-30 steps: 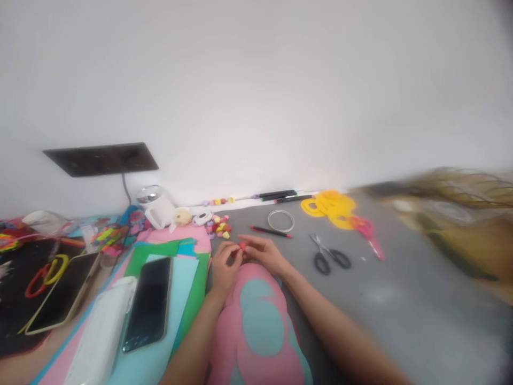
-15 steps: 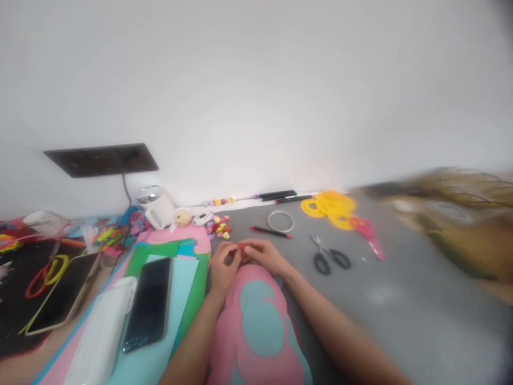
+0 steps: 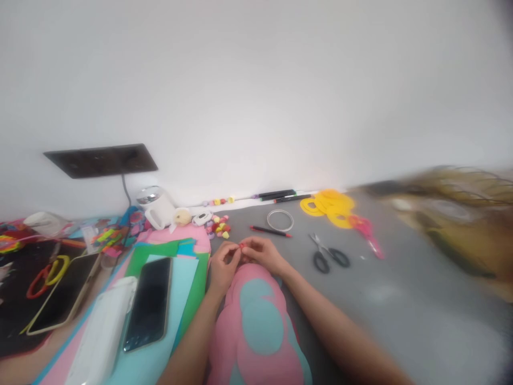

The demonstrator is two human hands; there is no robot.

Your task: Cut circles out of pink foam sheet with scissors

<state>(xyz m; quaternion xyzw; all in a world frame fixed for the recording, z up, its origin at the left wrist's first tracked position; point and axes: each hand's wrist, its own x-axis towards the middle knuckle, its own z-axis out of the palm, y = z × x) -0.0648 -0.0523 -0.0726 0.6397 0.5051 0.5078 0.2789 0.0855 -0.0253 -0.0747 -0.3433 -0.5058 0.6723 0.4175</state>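
My left hand [image 3: 223, 266] and my right hand [image 3: 265, 255] meet at the middle, fingertips pinched together on a small red piece [image 3: 242, 245]. Its exact shape is mostly hidden by the fingers. Right below the hands lies a heap of pink and light blue rounded paper shapes [image 3: 262, 326], between my forearms. Just beyond my left hand sits a small pile of red, yellow and purple folded pieces [image 3: 220, 226]. A black pen with red ends [image 3: 270, 231] rests past my right hand.
Dark-handled scissors [image 3: 326, 253], pink scissors [image 3: 366, 235], yellow paper rings [image 3: 331, 206] and a bangle-like ring [image 3: 280, 220] lie to the right. A black phone [image 3: 148, 305] tops coloured sheets on the left, beside a white box [image 3: 102, 331]. A white mug-like object [image 3: 157, 208] stands near the wall.
My fingers have shifted slightly around the red piece, and less of it shows now. Both hands otherwise stay in the same place.
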